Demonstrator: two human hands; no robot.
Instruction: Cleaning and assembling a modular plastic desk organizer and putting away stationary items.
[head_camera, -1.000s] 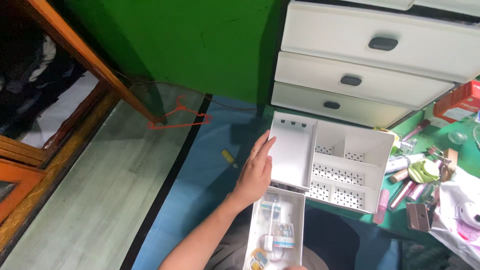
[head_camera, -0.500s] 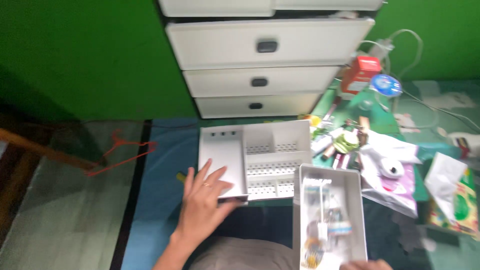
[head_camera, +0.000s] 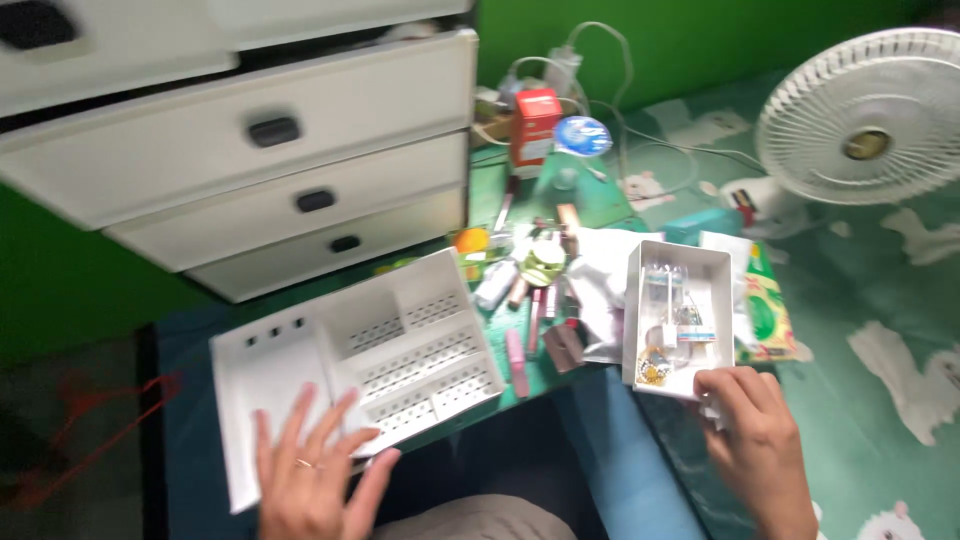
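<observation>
the white chest of drawers (head_camera: 240, 150) fills the upper left, its drawers pushed in or nearly so, and a white desk fan (head_camera: 868, 115) stands at the upper right on the green patterned mat (head_camera: 880, 380). between them, on the floor, sits the white compartment organiser tray (head_camera: 400, 350), tilted, with perforated dividers and a flat solid section at its near-left end. the left hand (head_camera: 315, 475) lies flat on that solid section, fingers spread apart, a ring on one; it presses rather than grips. to the right, apart from the tray, is the small white rectangular box (head_camera: 675, 315) holding a few small items i cannot name for certain. the right hand (head_camera: 760, 440) is at the box's near edge, fingers curled loosely together against the rim; whether they actually pinch it i cannot tell. scattered cosmetics (head_camera: 540, 290) lie between tray and box, with a red carton (head_camera: 535, 125) and a round blue lid (head_camera: 582, 135) further back.

to handle this well, i judge the left palm should keep the tray flat, since it sits askew and partly off the mat. the box is narrow and loaded, so it should be kept level and supported from under the near end, clear of the loose tubes beside it.
</observation>
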